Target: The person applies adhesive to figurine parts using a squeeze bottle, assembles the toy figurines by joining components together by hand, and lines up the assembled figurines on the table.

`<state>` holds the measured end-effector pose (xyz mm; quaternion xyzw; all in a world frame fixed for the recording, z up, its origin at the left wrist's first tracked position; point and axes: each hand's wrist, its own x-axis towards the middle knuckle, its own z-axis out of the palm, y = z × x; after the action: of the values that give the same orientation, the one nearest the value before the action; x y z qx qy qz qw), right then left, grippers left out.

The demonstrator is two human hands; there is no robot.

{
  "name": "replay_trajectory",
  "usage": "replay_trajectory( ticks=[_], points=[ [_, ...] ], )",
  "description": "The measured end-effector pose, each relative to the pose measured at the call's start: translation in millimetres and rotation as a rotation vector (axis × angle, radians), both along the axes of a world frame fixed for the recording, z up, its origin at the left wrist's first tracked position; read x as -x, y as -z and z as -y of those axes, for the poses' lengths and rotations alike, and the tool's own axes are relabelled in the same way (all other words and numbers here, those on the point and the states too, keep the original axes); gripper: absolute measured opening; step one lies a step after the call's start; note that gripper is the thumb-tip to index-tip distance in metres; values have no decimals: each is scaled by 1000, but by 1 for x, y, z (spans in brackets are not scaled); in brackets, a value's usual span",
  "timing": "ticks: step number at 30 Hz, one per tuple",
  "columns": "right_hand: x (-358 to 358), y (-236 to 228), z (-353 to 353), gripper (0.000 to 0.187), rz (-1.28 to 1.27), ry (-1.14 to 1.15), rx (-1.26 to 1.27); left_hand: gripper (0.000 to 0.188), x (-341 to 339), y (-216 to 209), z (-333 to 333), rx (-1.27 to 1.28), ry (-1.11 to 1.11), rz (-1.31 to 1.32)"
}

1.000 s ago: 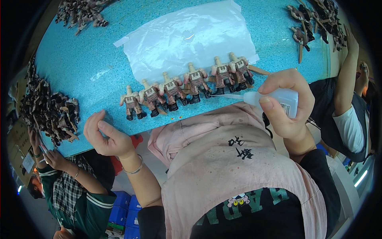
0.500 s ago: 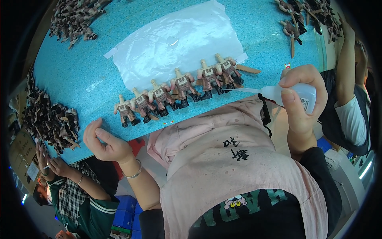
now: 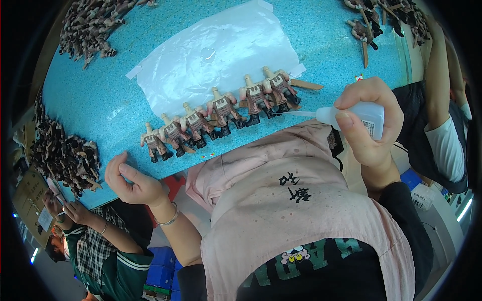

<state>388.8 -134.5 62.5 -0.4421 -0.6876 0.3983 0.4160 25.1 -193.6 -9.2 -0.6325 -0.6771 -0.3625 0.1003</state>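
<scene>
A row of several small headless figures [image 3: 221, 108], with brown and cream torsos and black boots, lies along the front edge of the blue tabletop [image 3: 125, 90]. A brown blade-like piece [image 3: 307, 85] sticks out by the rightmost one. My right hand [image 3: 371, 120] is closed round a small translucent squeeze bottle [image 3: 359, 116], tilted sideways. Its thin nozzle points left, the tip at the boots of the second figure from the right; whether it touches cannot be made out. My left hand [image 3: 133, 180] rests at the table edge left of the row, fingers loosely curled, thumb apart, nothing visible in it.
A white plastic sheet [image 3: 216, 55] lies taped behind the row. Heaps of figures stand at the far left [image 3: 90, 30], near left [image 3: 65, 155] and far right [image 3: 386, 15]. One co-worker's hands [image 3: 70, 208] are at lower left; another's arm [image 3: 438, 80] is at right.
My right hand and the bottle have shifted slightly left, the nozzle moving from the rightmost figure toward the second from the right. My left hand stays in place.
</scene>
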Motion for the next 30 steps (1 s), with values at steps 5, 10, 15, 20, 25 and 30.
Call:
replay_trajectory(
  ticks=[5, 10, 15, 20, 25, 30],
  points=[
    [0, -1, 1, 13, 24, -23, 2, 21, 1, 2, -1, -7, 2, -3],
    [-1, -3, 3, 14, 1, -15, 36, 21, 0, 1, -1, 1, -3, -2],
    [-11, -3, 3, 15, -36, 40, 10, 22, 1, 1, 0, 6, -6, 3],
    [-23, -5, 7, 14, -39, 167, 10, 22, 1, 2, 0, -2, 2, 10],
    [-27, -5, 8, 13, -29, 219, 39, 22, 2, 2, 0, 11, -3, -3],
    [-27, -1, 6, 12, 19, 183, 8, 22, 2, 3, -1, 12, 1, 5]
  ],
)
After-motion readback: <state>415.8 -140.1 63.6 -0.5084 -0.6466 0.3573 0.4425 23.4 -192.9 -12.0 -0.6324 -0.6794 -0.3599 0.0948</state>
